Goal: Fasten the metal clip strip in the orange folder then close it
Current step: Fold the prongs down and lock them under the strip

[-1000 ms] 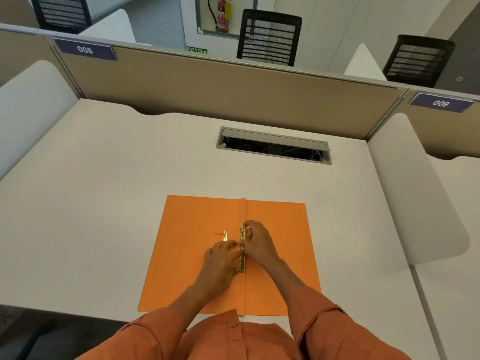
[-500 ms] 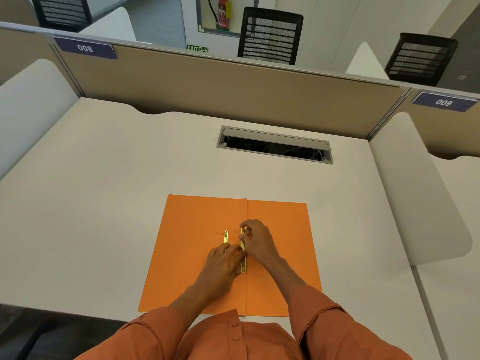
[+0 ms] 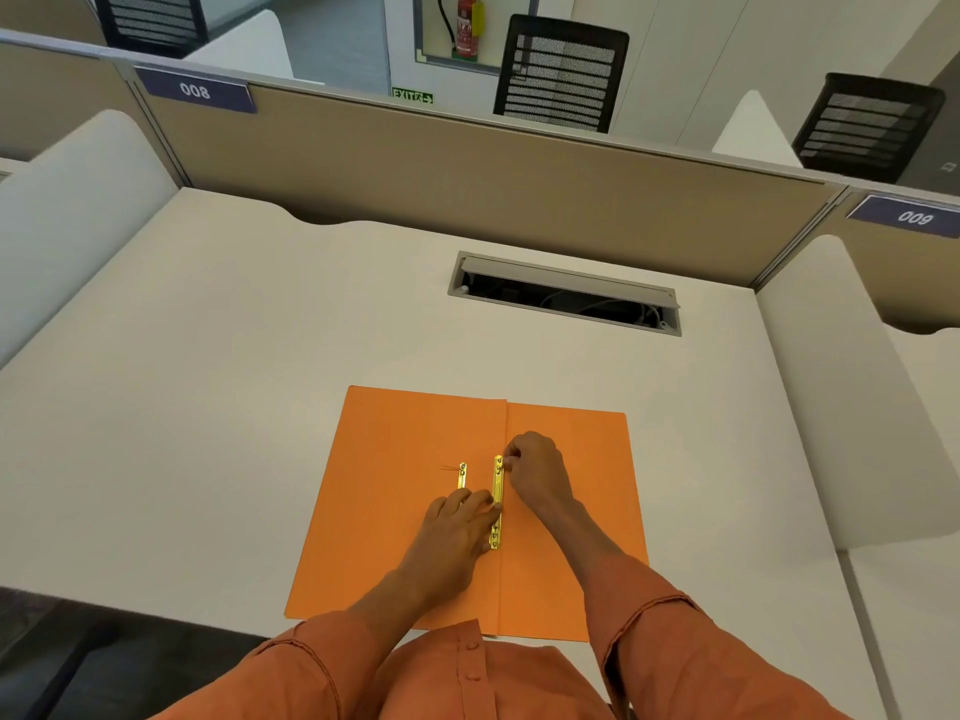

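The orange folder (image 3: 405, 511) lies open and flat on the desk near its front edge. A gold metal clip strip (image 3: 498, 488) lies along the folder's centre fold. My right hand (image 3: 535, 472) pinches the strip's far end with its fingertips. My left hand (image 3: 457, 527) presses its fingertips on the strip's middle and covers part of it. A second, shorter gold piece (image 3: 462, 475) lies on the left flap, its near end hidden under my left hand.
The white desk (image 3: 208, 407) has a cable slot (image 3: 563, 298) with its lid up behind the folder. Beige partitions (image 3: 467, 174) close off the back, and white rounded dividers (image 3: 857, 407) stand at both sides. Black chairs stand beyond the partition.
My left hand's fingertips have shifted right onto the strip's middle. My right hand stays pinched at the strip's far end. The folder has not moved.
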`<state>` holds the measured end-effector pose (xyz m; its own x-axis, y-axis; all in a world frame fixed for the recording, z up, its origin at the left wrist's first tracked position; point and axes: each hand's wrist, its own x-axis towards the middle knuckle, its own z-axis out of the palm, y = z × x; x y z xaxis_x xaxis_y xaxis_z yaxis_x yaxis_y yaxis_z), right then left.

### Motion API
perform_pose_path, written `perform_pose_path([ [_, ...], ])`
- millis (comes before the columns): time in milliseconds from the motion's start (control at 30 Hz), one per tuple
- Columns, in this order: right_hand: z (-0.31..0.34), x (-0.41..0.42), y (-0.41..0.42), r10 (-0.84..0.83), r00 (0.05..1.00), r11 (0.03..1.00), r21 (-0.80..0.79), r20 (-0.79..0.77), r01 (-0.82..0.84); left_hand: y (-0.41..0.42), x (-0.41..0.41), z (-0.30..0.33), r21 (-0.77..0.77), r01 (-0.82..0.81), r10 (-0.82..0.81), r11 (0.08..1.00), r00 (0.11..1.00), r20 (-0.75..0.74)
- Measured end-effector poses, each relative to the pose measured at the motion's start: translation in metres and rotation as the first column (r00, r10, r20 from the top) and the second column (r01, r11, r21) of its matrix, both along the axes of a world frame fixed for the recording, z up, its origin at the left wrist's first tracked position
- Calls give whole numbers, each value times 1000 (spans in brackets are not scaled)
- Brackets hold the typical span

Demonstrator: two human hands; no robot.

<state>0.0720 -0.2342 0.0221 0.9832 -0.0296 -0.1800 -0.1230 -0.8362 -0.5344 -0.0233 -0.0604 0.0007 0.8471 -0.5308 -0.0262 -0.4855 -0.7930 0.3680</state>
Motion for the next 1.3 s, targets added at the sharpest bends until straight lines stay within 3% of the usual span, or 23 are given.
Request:
perform_pose_path([
  [500,10,6,16,312,950,879,-369,-28,-300,-1,2,0,7,-6,6,1000,999,-31],
  [833,12,15,21,426,904,829,-384,-38,-407,-1,3,-2,28,-3,4,1000,999,-35],
  [1033,8,30,11,65,991,998,-19,-121,-67,-4,-1,-2,38,-12,13,999,1000,-12],
  [1200,3,28,2,-225,939,929,232,-261,288,-4,-2,-3,59,-9,10,998,1000,-19],
  [1300,8,26,2,-291,896,860,319,-335,399,-4,-2,-3,68,-5,7,998,1000,-21],
])
